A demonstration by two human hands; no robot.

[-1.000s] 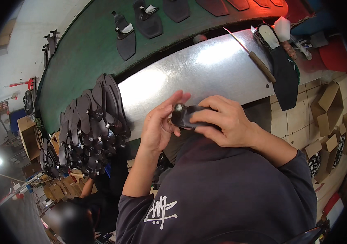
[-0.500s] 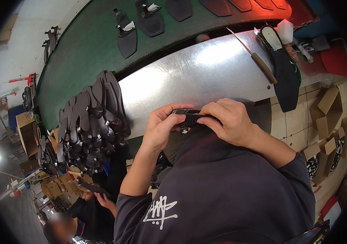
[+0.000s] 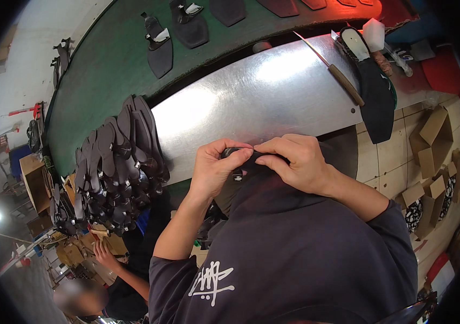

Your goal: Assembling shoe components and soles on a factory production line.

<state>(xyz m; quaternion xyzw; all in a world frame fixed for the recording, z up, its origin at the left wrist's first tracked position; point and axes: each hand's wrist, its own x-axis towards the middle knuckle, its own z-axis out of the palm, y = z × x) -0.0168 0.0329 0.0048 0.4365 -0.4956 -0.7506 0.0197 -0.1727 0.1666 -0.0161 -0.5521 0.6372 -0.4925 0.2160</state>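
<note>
In front of my chest, both hands grip a small dark sandal (image 3: 231,152), mostly hidden by my fingers. My left hand (image 3: 211,166) is closed around its left end, the thumb lying along the top. The right hand (image 3: 301,162) pinches the other side between thumb and fingers. The fingertips of the two hands nearly meet over it. A small whitish piece (image 3: 237,176) hangs below my left fingers. Just beyond the hands lies the near edge of a shiny metal worktop (image 3: 230,113).
Many dark sandals (image 3: 114,156) hang piled at the worktop's left end. On its right lie a wooden-handled pointed tool (image 3: 346,85), a black sole-shaped piece (image 3: 376,110) and a white block (image 3: 373,35). Soles and sandals (image 3: 161,53) line a green conveyor (image 3: 100,70). A co-worker (image 3: 124,291) is at lower left.
My hands have drawn slightly closer together, and less of the sandal shows between them. The co-worker's hand has moved left and up; the dark piece it held is out of sight.
</note>
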